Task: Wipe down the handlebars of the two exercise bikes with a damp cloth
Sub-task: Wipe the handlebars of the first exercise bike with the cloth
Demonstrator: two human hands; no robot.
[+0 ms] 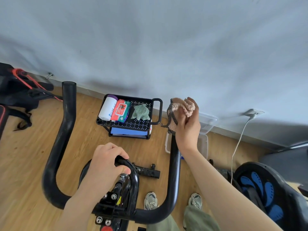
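Gripping the centre loop of the handlebars (55, 147) with our left hand (106, 164), we clutch the pink cloth (185, 105) in our right hand (187, 129) at the right bar's tip; cloth and fingers hide that tip.

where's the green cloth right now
In the head view, the green cloth lies on the top tray of the black cart, at its right end beside the red wipes pack, near the wall.

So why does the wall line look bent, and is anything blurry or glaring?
Head view: the wide-angle lens bows the foot of the wall; light is soft and even, with a faint shadow behind the cart and a dull sheen on the handlebar; the cloth looks sharp, the far-left edge softer.
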